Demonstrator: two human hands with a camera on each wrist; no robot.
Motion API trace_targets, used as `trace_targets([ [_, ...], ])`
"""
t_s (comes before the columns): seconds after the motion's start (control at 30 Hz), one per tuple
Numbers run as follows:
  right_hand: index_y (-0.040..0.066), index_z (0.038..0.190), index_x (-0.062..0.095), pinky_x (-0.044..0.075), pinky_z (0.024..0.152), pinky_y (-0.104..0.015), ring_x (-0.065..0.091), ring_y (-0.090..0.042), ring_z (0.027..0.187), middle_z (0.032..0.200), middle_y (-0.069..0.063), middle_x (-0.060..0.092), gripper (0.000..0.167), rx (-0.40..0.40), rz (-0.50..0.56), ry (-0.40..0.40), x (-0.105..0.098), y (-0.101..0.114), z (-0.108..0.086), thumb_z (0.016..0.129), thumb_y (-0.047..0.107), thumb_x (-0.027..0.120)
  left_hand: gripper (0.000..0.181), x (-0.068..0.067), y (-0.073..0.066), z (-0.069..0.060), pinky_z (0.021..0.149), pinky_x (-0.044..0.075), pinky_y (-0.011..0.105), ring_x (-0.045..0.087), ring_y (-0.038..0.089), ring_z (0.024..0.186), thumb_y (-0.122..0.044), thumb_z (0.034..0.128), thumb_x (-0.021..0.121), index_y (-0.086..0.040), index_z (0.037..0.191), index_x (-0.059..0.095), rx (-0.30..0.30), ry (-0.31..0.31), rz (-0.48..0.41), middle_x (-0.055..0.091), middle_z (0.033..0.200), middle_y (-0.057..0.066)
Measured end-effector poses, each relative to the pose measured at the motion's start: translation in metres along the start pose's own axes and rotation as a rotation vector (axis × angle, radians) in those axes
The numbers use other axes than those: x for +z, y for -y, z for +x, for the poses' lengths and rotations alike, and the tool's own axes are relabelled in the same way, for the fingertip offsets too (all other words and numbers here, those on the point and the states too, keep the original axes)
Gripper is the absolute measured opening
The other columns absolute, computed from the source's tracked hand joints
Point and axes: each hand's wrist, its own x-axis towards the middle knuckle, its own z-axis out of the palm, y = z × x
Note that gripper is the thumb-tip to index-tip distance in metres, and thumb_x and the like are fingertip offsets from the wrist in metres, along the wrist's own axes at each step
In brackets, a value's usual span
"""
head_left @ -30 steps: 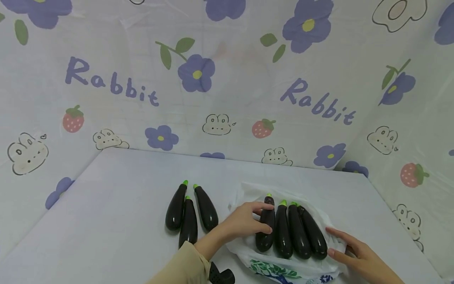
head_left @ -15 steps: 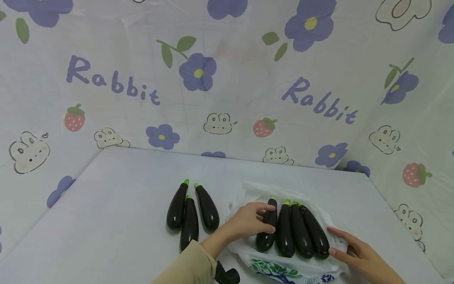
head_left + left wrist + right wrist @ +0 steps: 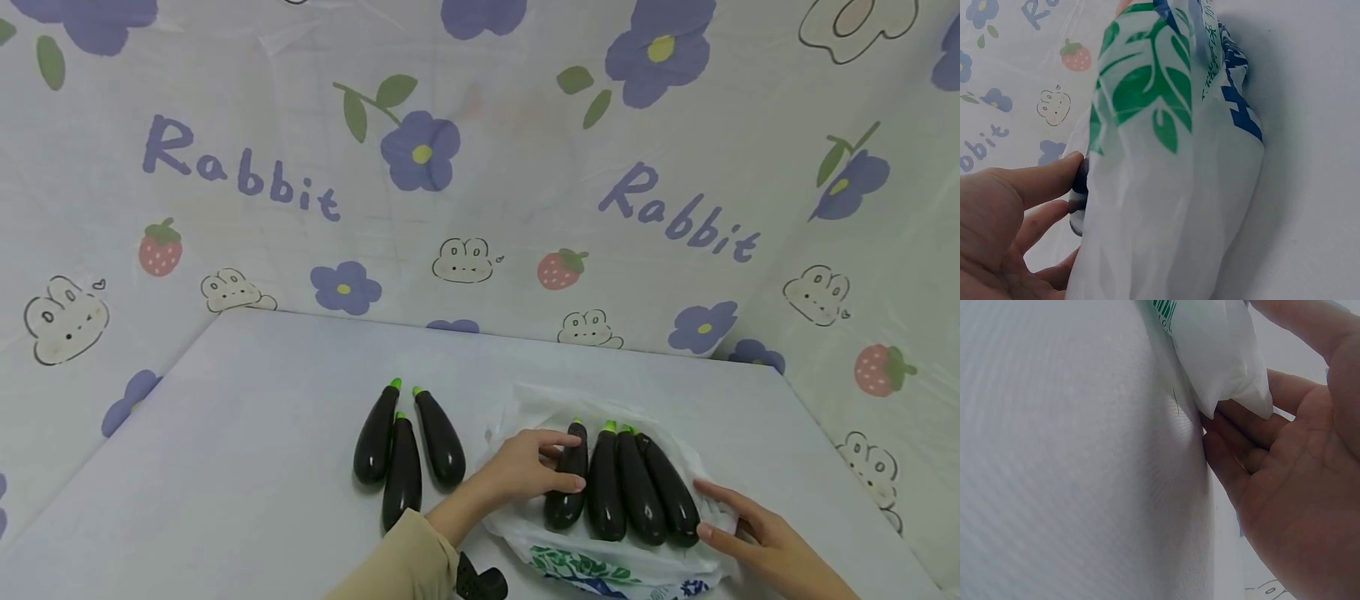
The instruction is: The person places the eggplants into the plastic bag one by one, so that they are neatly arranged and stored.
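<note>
Several dark eggplants with green tips lie side by side on a white plastic bag [image 3: 540, 533] with green and blue print. My left hand [image 3: 517, 471] grips the leftmost of them [image 3: 567, 504] between thumb and fingers. In the left wrist view the bag [image 3: 1147, 219] hides most of that eggplant, and the left hand [image 3: 1010, 231] reaches behind it. My right hand [image 3: 772, 542] rests at the bag's right edge, beside the rightmost eggplant [image 3: 670, 492]. The right wrist view shows the right hand [image 3: 1297, 450] with fingers extended against the bag [image 3: 1219, 356].
Three more eggplants [image 3: 402, 475] lie on the white table [image 3: 225, 467], left of the bag. A black object [image 3: 482, 582] sits near the left sleeve at the bottom edge. A printed cloth [image 3: 480, 192] hangs behind the table and along its sides.
The leftmost eggplant on the bag has shifted slightly to the right with my left hand, nearer its neighbour. The right hand keeps its place at the bag's edge.
</note>
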Motion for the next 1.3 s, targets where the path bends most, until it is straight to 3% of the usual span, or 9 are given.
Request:
trace_targets([
  [0.17, 0.003, 0.161, 0.037, 0.050, 0.093, -0.022, 0.041, -0.036, 0.146, 0.164, -0.027, 0.036, 0.071, -0.013, -0.024, -0.012, 0.0001, 0.0010, 0.0004, 0.106, 0.042, 0.060, 0.054, -0.0003, 0.0019, 0.0018, 0.095, 0.057, 0.041, 0.071, 0.026, 0.111, -0.017, 0.0872, 0.085, -0.016, 0.138, 0.069, -0.015, -0.001, 0.009, 0.070, 0.129, 0.013],
  [0.4, 0.003, 0.161, 0.035, 0.052, 0.100, -0.038, 0.040, -0.040, 0.146, 0.164, -0.029, 0.034, 0.073, 0.001, -0.021, -0.003, 0.0004, 0.0006, 0.0022, 0.106, 0.043, 0.060, 0.053, -0.0015, 0.0031, 0.0022, 0.093, 0.057, 0.040, 0.072, 0.024, 0.109, -0.018, 0.0874, 0.085, -0.016, 0.138, 0.069, -0.023, 0.005, 0.010, 0.070, 0.128, 0.014],
  [0.57, 0.004, 0.161, 0.037, 0.052, 0.095, -0.032, 0.048, -0.020, 0.133, 0.162, -0.026, 0.039, 0.072, 0.000, -0.057, -0.016, -0.0002, -0.0013, 0.0031, 0.105, 0.044, 0.060, 0.052, -0.0011, 0.0028, 0.0028, 0.094, 0.057, 0.039, 0.072, 0.022, 0.108, -0.019, 0.0869, 0.086, -0.017, 0.137, 0.070, -0.019, 0.003, 0.019, 0.071, 0.128, 0.014],
  [0.7, 0.002, 0.161, 0.034, 0.052, 0.102, -0.047, 0.047, -0.034, 0.138, 0.162, -0.029, 0.036, 0.073, 0.005, -0.023, -0.002, -0.0005, -0.0009, 0.0026, 0.106, 0.043, 0.059, 0.052, -0.0001, 0.0030, 0.0029, 0.094, 0.057, 0.038, 0.072, 0.022, 0.107, -0.018, 0.0868, 0.086, -0.017, 0.136, 0.071, -0.016, 0.002, 0.003, 0.071, 0.127, 0.013],
  [0.8, 0.000, 0.162, 0.031, 0.044, 0.108, -0.064, 0.032, -0.054, 0.148, 0.164, -0.033, 0.028, 0.075, 0.017, 0.015, 0.014, -0.0004, 0.0001, 0.0026, 0.106, 0.042, 0.059, 0.052, 0.0005, 0.0033, 0.0026, 0.092, 0.057, 0.037, 0.072, 0.021, 0.107, -0.018, 0.0869, 0.086, -0.017, 0.137, 0.070, -0.016, 0.003, -0.010, 0.071, 0.127, 0.013],
  [0.87, 0.000, 0.162, 0.030, 0.041, 0.109, -0.068, 0.027, -0.057, 0.149, 0.165, -0.034, 0.025, 0.076, 0.030, 0.026, 0.021, -0.0007, 0.0003, 0.0028, 0.106, 0.042, 0.058, 0.052, 0.0010, 0.0031, 0.0027, 0.092, 0.057, 0.037, 0.072, 0.021, 0.106, -0.017, 0.0869, 0.086, -0.016, 0.136, 0.071, -0.015, 0.002, -0.013, 0.071, 0.127, 0.013],
  [1.03, 0.000, 0.163, 0.028, 0.037, 0.110, -0.072, 0.021, -0.059, 0.150, 0.166, -0.034, 0.022, 0.077, 0.048, 0.053, 0.031, -0.0009, 0.0006, 0.0033, 0.106, 0.043, 0.058, 0.051, 0.0011, 0.0022, 0.0025, 0.092, 0.058, 0.038, 0.071, 0.022, 0.106, -0.016, 0.0869, 0.086, -0.017, 0.136, 0.071, -0.019, -0.001, -0.011, 0.071, 0.127, 0.012],
  [1.3, 0.000, 0.162, 0.030, 0.039, 0.111, -0.069, 0.024, -0.058, 0.150, 0.165, -0.034, 0.025, 0.075, 0.023, 0.044, 0.019, -0.0004, -0.0020, 0.0030, 0.107, 0.041, 0.058, 0.052, 0.0014, 0.0023, 0.0030, 0.090, 0.058, 0.038, 0.072, 0.021, 0.104, -0.015, 0.0869, 0.085, -0.017, 0.136, 0.070, -0.023, -0.003, -0.018, 0.071, 0.125, 0.012],
])
